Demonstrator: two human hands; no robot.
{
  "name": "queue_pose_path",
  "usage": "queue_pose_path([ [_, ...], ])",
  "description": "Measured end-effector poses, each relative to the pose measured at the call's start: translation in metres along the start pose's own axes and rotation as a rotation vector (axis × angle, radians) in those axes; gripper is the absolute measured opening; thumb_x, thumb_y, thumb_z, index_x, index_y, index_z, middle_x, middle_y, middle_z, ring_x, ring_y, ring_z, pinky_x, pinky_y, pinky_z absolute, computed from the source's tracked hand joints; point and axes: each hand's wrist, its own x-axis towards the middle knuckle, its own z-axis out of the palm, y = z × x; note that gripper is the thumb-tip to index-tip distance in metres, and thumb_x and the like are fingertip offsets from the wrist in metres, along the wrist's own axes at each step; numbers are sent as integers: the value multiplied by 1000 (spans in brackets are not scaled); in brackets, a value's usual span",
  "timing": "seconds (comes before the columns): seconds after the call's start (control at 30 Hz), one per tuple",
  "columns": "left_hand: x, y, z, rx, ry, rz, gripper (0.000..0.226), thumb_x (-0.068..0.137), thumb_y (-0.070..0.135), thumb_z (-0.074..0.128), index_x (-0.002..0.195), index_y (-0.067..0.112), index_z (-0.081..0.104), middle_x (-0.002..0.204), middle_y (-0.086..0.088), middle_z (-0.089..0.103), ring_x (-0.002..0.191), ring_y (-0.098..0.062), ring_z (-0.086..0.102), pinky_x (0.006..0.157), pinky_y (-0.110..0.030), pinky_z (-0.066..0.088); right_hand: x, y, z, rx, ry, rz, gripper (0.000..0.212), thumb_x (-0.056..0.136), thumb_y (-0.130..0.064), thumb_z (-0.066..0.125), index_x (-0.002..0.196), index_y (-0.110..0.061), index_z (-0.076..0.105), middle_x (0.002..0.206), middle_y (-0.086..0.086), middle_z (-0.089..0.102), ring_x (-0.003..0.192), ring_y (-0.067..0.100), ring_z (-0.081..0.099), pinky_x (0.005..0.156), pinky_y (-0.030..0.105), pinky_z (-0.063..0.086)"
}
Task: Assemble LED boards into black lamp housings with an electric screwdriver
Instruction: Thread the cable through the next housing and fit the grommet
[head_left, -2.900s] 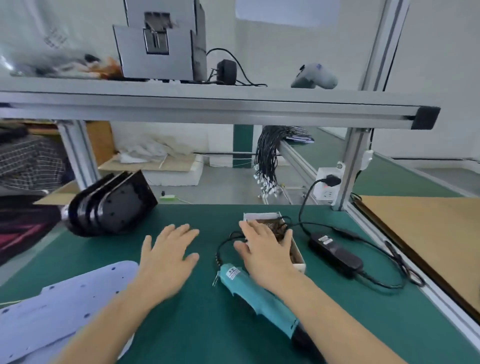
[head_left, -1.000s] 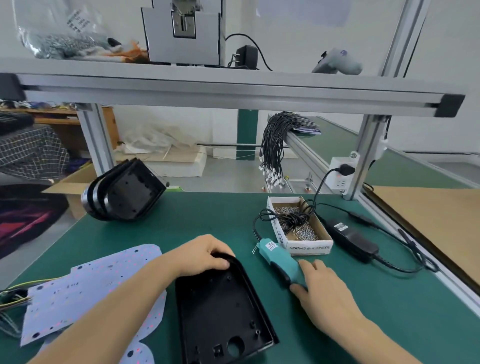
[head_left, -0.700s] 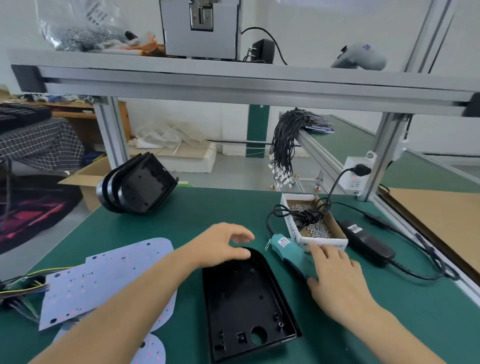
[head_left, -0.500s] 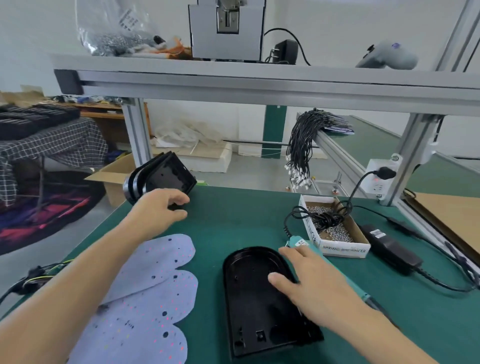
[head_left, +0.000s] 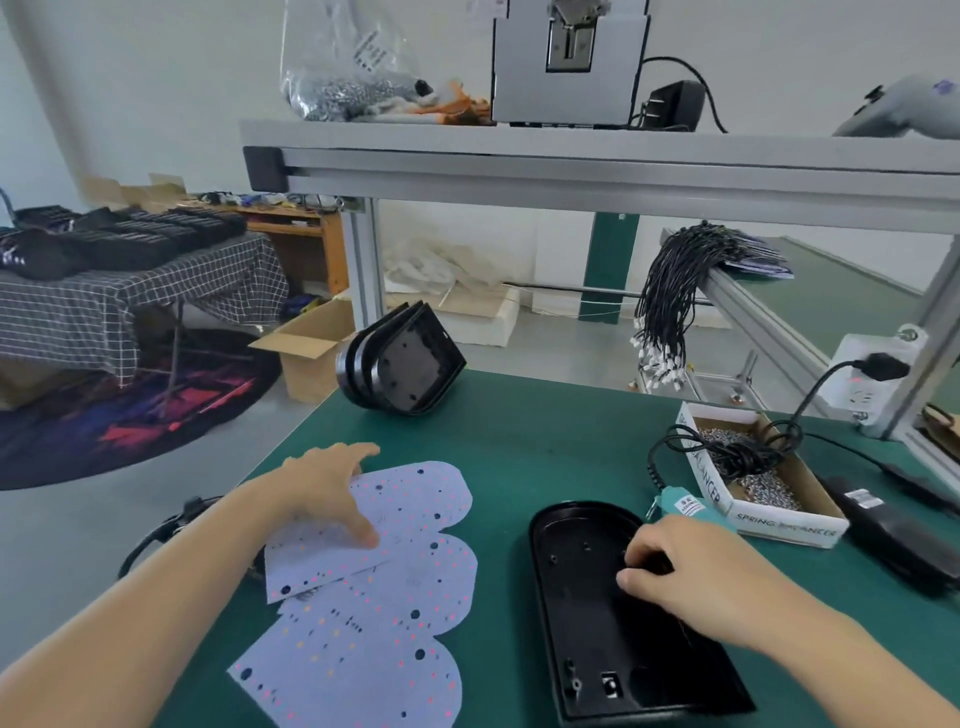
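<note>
The left hand (head_left: 332, 488) has left the stacked housings (head_left: 402, 366) at eleven o'clock and now presses flat, fingers straight, on the top LED board (head_left: 415, 499). The right hand (head_left: 691, 566), fingers curled, steadies the open housing (head_left: 587, 613) at five o'clock. Board pickup looks next.

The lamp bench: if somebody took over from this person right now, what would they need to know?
Left hand: rests on the top LED board of the fanned pile, thumb pressing its face; not lifted yet.
Right hand: fingers curled on the right rim of the open black housing, which lies flat on the green mat.
Electric screwdriver: lying just beyond the right hand, beside the screw box.
Spare housings: stacked at the mat's far edge.
Done: one housing laid out.
Left: seat a board in it, drive the screws, repeat.
</note>
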Motion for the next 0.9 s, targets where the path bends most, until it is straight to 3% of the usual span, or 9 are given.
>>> queue_pose_path([
  [0.07, 2, -2, -3, 18, 42, 15, 99, 64, 43, 85, 146, 25, 32, 138, 0, 45, 130, -23, 41, 108, -39, 34, 0, -3, 0, -31, 6, 3, 23, 87, -52, 59, 98, -32, 64, 98, -10, 61, 90, 8, 60, 83, 28, 49],
  [0.2, 2, -7, -10, -58, 103, 148, 38, 66, 28, 86, 99, 19, 69, 102, 2, 69, 94, -18, 63, 82, -30, 47, -3, -13, -7, -148, -30, 19, 32, 88, -57, 55, 107, -33, 62, 109, -11, 56, 100, 11, 56, 84, 27, 44],
  [0.3, 0, -11, -14, -136, 181, 190, 37, 67, 22, 85, 101, 23, 71, 100, 11, 70, 93, -10, 65, 85, -29, 50, 0, -30, -14, -288, 108, -14, 42, 88, -60, 51, 122, -35, 56, 136, -6, 42, 124, 17, 45, 99, 31, 34],
  [0.4, -7, -11, -17, -218, 236, 278, 40, 67, 16, 85, 100, 34, 72, 98, 24, 67, 86, 14, 59, 75, -6, 44, 11, -63, -18, -90, 240, -211, 54, 88, -54, 55, 136, -31, 47, 147, -6, 35, 133, 18, 36, 107, 31, 30],
  [0.57, -30, 5, -20, -355, 244, 392, 40, 68, 4, 81, 93, 35, 72, 94, 22, 71, 89, 9, 63, 80, -10, 46, 44, -139, -4, 372, 14, -427, 85, 83, -43, 71, 151, -18, 25, 152, 4, 34, 138, 21, 36, 108, 35, 34],
  [0.7, -58, 16, -29, -426, 356, 434, 34, 74, 2, 78, 99, 25, 76, 92, 18, 74, 90, 6, 65, 81, -15, 49, 56, -173, 6, 590, -53, -418, 40, 85, -25, 72, 119, -10, 57, 115, 9, 62, 105, 26, 59, 87, 42, 50],
  [0.8, -85, 9, -24, -310, 799, 421, 18, 81, 19, 75, 97, 26, 72, 91, 9, 65, 88, -8, 59, 82, -30, 47, 59, -191, 0, 595, 153, -431, 19, 86, -17, 68, 76, -7, 55, 78, 9, 57, 79, 28, 52, 69, 38, 42],
  [0.87, -106, -13, -18, -532, 1044, 161, 19, 75, 41, 77, 87, 32, 65, 88, 8, 60, 82, -13, 55, 76, -30, 43, 61, -195, -8, 726, 237, -389, 31, 87, -15, 67, 66, -9, 46, 70, 7, 50, 71, 25, 45, 64, 36, 36],
  [0.9, -115, -25, -16, -735, 978, -13, 33, 70, 60, 71, 79, 29, 65, 80, 7, 61, 73, -15, 55, 68, -31, 43, 62, -193, -10, 885, 243, -339, 22, 88, -16, 67, 74, -4, 54, 79, 9, 57, 75, 25, 51, 68, 36, 40],
])
